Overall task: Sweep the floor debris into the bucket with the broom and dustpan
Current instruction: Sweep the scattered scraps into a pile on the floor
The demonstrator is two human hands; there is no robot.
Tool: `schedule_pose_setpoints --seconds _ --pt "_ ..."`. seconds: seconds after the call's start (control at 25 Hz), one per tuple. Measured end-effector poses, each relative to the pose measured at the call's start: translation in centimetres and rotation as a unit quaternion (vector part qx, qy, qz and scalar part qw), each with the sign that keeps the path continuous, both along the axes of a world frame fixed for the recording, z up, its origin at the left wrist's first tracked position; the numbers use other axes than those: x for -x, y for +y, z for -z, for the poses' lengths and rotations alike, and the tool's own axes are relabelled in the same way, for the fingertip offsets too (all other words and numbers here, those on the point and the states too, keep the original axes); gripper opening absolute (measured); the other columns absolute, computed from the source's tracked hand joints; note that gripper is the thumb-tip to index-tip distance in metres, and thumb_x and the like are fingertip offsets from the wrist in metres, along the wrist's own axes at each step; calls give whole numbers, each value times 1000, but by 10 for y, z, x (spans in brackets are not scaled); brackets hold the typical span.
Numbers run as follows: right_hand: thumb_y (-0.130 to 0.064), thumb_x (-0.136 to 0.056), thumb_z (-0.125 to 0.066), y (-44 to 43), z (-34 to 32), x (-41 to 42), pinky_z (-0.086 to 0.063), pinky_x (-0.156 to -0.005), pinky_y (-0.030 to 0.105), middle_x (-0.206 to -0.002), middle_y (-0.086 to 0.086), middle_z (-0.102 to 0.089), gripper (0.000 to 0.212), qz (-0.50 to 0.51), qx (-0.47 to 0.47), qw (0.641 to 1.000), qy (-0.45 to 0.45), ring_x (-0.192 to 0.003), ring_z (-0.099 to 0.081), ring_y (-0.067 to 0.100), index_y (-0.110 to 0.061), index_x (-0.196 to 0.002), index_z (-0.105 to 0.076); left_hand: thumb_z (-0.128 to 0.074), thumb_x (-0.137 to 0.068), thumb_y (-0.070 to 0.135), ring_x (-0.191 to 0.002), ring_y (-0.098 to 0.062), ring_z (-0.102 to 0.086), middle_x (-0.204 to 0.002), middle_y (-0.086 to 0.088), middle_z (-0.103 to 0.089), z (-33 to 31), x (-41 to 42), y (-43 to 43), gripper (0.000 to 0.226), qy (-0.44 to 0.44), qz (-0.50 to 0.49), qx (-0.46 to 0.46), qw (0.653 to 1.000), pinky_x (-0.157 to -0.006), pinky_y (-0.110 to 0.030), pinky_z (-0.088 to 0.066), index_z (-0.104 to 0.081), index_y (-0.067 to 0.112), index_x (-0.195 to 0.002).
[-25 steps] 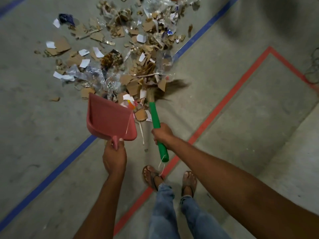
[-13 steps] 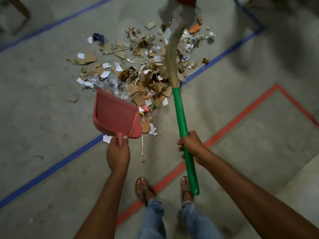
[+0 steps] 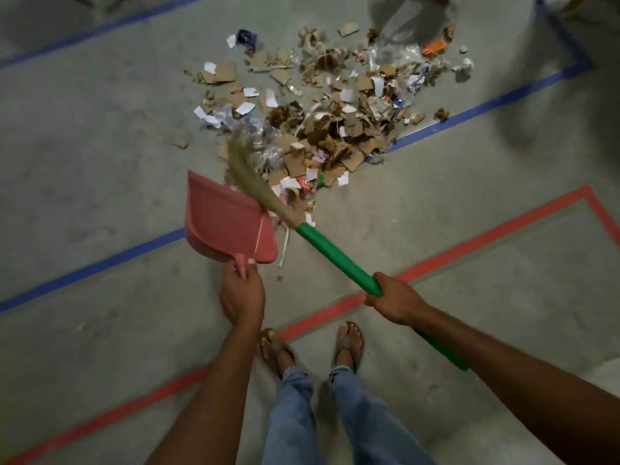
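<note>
We are mid-sweep: our left hand is curling its fingers round the dustpan handle, its mouth at the near edge of the debris. Our right hand is gripping the broom, bristles crossing the pan. Next, we are judging, comes a short drag of scraps inward.

Grey concrete floor, scattered debris (cardboard, paper), tape lines

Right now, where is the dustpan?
Head view, left of centre: the left hand holds the dustpan at the debris pile's near edge, beside the broom bristles.
</note>
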State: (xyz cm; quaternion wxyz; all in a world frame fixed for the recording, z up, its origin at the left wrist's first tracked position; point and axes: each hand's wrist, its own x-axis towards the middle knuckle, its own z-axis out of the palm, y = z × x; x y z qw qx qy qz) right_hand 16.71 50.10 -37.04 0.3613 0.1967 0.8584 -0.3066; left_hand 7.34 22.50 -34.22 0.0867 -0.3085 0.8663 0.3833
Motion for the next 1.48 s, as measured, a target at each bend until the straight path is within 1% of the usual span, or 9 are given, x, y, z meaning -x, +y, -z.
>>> schedule_pose_setpoints --seconds 0.2,0.4,0.48,0.6,0.8,0.96,1.16,1.28,1.48 --pt "-62 -92 -55 -43 48 -30 -43 -67 36 -102 12 -68 49 -144 -9 990 -5 -92 -65 35 -15 -106 -53 -60 -98 32 -115 -44 -61 -124 -22 -68 20 -55 -54 35 -109 -25 57 992 -92 -43 -47 -65 10 -125" --pt "-52 -94 -56 -87 94 -24 -49 -74 37 -110 12 -69 42 -223 -55 972 -42 -96 -67 33 -16 -116 -54 -59 -100 31 -115 -48 -60 -124 -29 -66 43 -99 -109 39 -176 -86 73 978 -92 -46 -47 -63 1 -124" --pt "-46 -95 -58 -93 111 -12 -49 -76 37 -114 15 -68 40 -189 -73 977 -69 -102 -66 35 -13 -117 -55 -57 -99 34 -113 -47 -61 -121 -25 -67 46 -107 -127 36 -190 -99 65 975 -89 -45 -47 -65 5 -120" --pt "-43 -97 -58 -96 123 5 -49 -83 40 -119 23 -65 43 -54 -85 992 -71 -110 -63 40 -5 -117 -54 -57 -99 34 -110 -42 -63 -117 -19 -70 49 -106 -147 29 -175 -104 40 978 -86 -41 -45 -66 11 -115" --pt "-47 -99 -53 -108 85 2 -50 -72 42 -101 21 -67 37 127 -105 986 36 -94 -65 42 -10 -104 -52 -59 -99 33 -111 -41 -63 -119 -19 -70 47 -75 -147 33 -132 -81 18 988 -87 -40 -45 -67 11 -122" --pt "-50 -99 -51 -111 44 -36 -46 -62 39 -85 13 -65 33 108 -90 987 72 -80 -65 38 -17 -102 -49 -57 -101 35 -112 -40 -63 -120 -16 -70 39 -46 -136 36 -111 -56 12 992 -81 -36 -39 -65 13 -127" --pt "-46 -101 -49 -114 49 -91 -40 -55 33 -76 0 -60 25 -29 -95 995 -12 -64 -58 25 -23 -109 -45 -57 -101 35 -112 -39 -63 -119 -15 -70 37 -34 -136 33 -107 -52 24 993 -80 -34 -37 -65 14 -125" --pt "-42 -99 -52 -101 81 -100 -53 -65 36 -92 6 -70 23 -89 -123 985 -80 -78 -67 28 -21 -107 -46 -58 -100 34 -110 -37 -64 -116 -13 -71 45 -38 -136 30 -105 -48 10 993 -80 -32 -38 -67 14 -120" --pt "-40 -94 -59 -59 117 -27 -55 -84 42 -112 20 -69 33 33 -181 980 -69 -102 -67 39 -11 -111 -57 -59 -99 35 -104 -33 -66 -110 -8 -73 58 -42 -118 27 -102 -39 -4 994 -79 -30 -37 -70 16 -116"
